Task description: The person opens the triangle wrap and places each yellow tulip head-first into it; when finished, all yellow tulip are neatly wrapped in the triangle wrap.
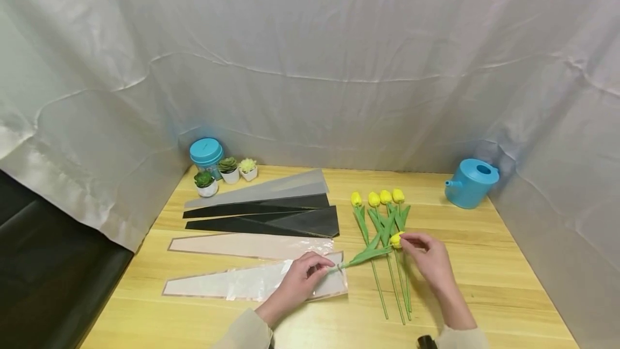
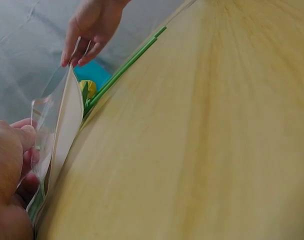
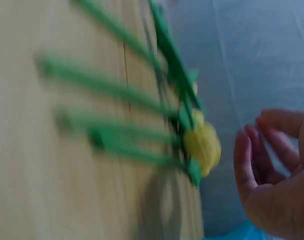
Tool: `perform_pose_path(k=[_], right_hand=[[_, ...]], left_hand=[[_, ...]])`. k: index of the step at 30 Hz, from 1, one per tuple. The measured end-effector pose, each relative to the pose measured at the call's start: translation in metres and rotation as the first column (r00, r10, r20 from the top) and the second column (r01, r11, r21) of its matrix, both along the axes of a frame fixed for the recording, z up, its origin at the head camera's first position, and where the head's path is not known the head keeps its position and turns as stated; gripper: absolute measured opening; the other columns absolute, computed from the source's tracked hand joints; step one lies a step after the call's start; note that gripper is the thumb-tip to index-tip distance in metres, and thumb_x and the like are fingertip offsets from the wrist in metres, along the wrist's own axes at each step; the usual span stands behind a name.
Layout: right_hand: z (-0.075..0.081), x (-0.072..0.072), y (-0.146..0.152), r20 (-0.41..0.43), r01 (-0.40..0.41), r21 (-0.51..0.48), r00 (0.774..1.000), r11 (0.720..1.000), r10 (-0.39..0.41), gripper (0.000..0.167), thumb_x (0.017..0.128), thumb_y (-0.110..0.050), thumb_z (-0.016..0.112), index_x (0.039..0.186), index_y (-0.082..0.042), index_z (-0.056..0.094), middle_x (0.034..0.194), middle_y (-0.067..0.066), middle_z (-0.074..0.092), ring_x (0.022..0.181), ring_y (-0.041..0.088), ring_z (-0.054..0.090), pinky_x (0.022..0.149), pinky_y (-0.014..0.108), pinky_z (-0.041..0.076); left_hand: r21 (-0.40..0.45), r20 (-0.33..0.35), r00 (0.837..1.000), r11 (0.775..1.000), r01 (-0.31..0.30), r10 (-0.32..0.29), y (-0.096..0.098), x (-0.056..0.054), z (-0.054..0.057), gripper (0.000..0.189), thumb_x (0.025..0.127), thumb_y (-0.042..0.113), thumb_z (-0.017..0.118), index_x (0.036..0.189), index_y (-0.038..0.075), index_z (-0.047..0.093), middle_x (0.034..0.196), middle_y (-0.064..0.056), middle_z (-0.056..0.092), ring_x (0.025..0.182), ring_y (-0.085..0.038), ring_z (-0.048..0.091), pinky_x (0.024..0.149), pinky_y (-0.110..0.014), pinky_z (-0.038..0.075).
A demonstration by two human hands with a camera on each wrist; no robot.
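My left hand (image 1: pixel 302 279) pinches the clear film at the mouth of the front flower sleeve (image 1: pixel 194 287), which has a pink-edged white back. The stem of a yellow artificial tulip (image 1: pixel 370 253) enters there; its leaves and bloom stick out to the right. In the left wrist view the film (image 2: pixel 51 117) bulges away from the back, with green inside beside the fingers. My right hand (image 1: pixel 431 260) is beside that tulip's bloom, fingers loosely bent. The right wrist view shows a small gap between these fingers (image 3: pixel 244 155) and a yellow bloom (image 3: pixel 203 147).
Several more yellow tulips (image 1: pixel 385 196) lie under and behind the held one. Behind the front sleeve lie a pink sleeve (image 1: pixel 247 244), black sleeves (image 1: pixel 261 222) and a grey one (image 1: pixel 271 188). Small potted succulents (image 1: pixel 229 171) and a blue tin (image 1: pixel 206 152) stand back left, a blue watering can (image 1: pixel 471 183) back right.
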State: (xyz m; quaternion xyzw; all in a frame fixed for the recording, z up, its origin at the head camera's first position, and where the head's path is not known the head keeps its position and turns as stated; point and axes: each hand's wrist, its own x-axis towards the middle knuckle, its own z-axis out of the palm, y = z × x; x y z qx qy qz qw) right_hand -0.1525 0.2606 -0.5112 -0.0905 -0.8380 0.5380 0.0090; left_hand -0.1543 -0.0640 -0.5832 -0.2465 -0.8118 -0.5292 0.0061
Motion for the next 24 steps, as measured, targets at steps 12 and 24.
perform_pose_path(k=[12, 24], right_hand=[[-0.022, -0.033, 0.023, -0.108, -0.253, 0.262, 0.951, 0.931, 0.289, 0.026, 0.097, -0.019, 0.074, 0.121, -0.007, 0.074, 0.135, 0.018, 0.06, 0.129, 0.042, 0.055, 0.11, 0.062, 0.045], [-0.028, -0.036, 0.023, -0.048, -0.335, 0.365, 0.925, 0.869, 0.377, 0.007, 0.092, -0.013, 0.079, 0.097, -0.018, 0.08, 0.115, 0.007, 0.067, 0.113, 0.032, 0.061, 0.097, 0.055, 0.054]], left_hand=[[-0.011, 0.011, 1.0, 1.0, 0.013, -0.012, 0.001, 0.003, 0.001, 0.016, 0.099, 0.016, 0.069, 0.112, 0.023, 0.077, 0.095, 0.008, 0.067, 0.079, -0.001, 0.051, 0.07, -0.018, 0.047], [-0.064, -0.008, 0.997, 0.996, 0.07, -0.071, -0.001, -0.001, 0.004, 0.017, 0.1, 0.017, 0.068, 0.113, 0.023, 0.077, 0.098, 0.011, 0.067, 0.082, 0.0, 0.052, 0.073, -0.018, 0.048]])
